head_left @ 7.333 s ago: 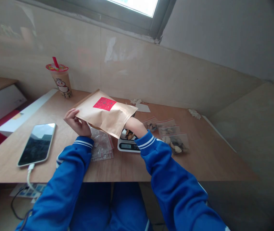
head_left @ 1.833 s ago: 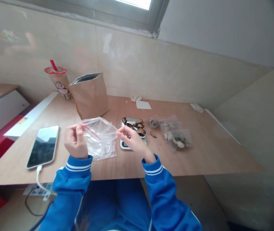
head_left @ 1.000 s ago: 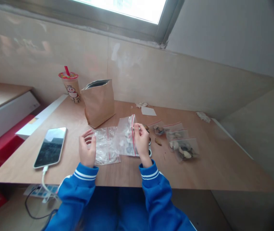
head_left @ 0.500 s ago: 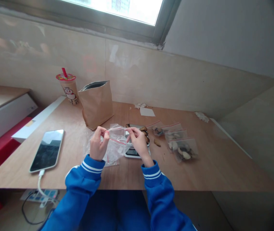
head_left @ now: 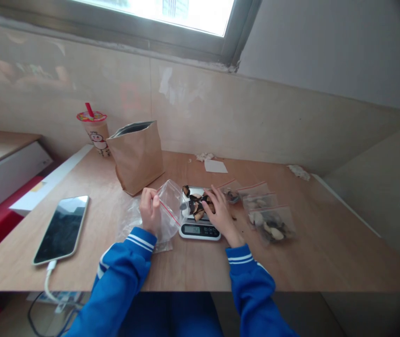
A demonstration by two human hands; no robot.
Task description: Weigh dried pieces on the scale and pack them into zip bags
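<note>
My left hand [head_left: 149, 209] is closed on a clear zip bag [head_left: 170, 210] with a red strip, held up beside the kitchen scale [head_left: 200, 231]. On the scale's plate lies a small heap of dark-edged dried slices [head_left: 198, 206], perhaps dried mushroom. Over the right part of this heap is my right hand [head_left: 221, 213], thumb and fingers apart, the fingertips at the slices. Whether they touch any slice is hard to tell. More clear bags [head_left: 131, 222] lie flat under and around my left hand.
Filled zip bags [head_left: 275, 227] lie right of the scale. A brown paper bag [head_left: 138, 157] stands behind my left hand, near a drink cup [head_left: 96, 133]. On the left is a phone [head_left: 62, 229] with a white cable. A white paper [head_left: 215, 166] and crumpled tissue [head_left: 205, 157] lie farther back.
My right hand has let go of the zip bag and moved right and down over the slices on the scale. My left hand still holds the bag, now lower and turned toward the scale.
</note>
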